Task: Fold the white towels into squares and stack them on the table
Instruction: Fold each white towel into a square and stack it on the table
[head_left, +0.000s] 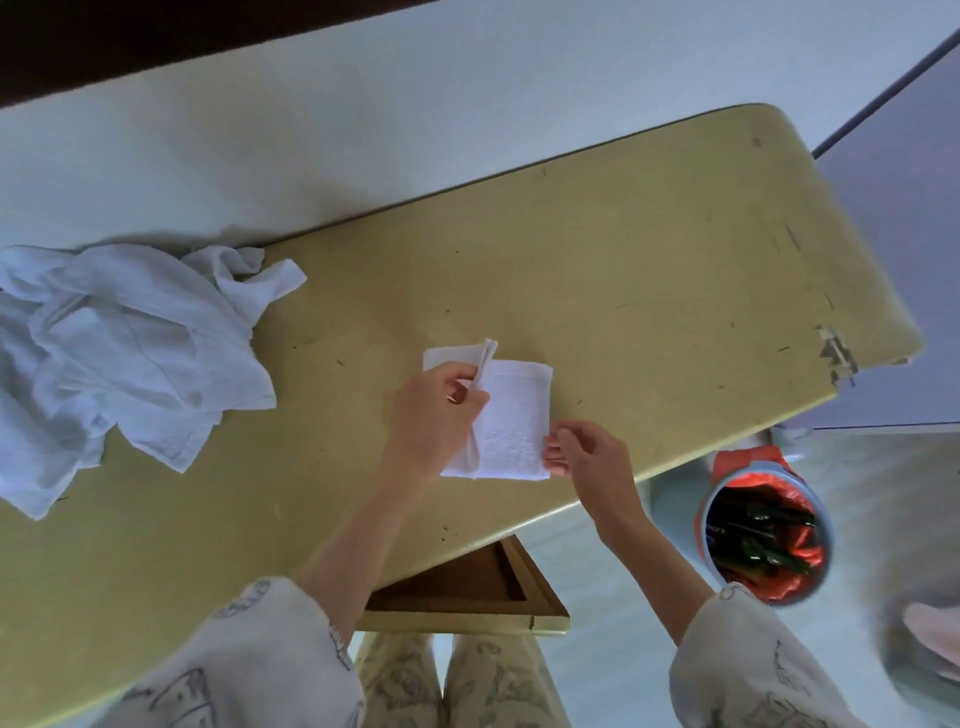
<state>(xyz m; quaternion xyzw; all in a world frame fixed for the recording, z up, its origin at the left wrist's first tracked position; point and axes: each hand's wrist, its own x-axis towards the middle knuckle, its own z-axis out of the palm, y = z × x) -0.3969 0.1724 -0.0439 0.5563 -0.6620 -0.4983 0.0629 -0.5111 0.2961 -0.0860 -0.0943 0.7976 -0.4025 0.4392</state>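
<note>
We see a small white towel (506, 415) folded near the middle of the yellow desk (649, 249). Our left hand (434, 410) pinches a raised fold along the towel's left side, while our right hand (584, 452) pinches its near right corner. A heap of unfolded towels (119, 343) lies at the desk's left end.

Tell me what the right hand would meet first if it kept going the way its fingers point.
The right hand points leftward, its fingertips at the near right corner of the folded white towel. Going straight on, it would slide onto that towel at once, then probably reach the left hand holding the raised fold.
</note>
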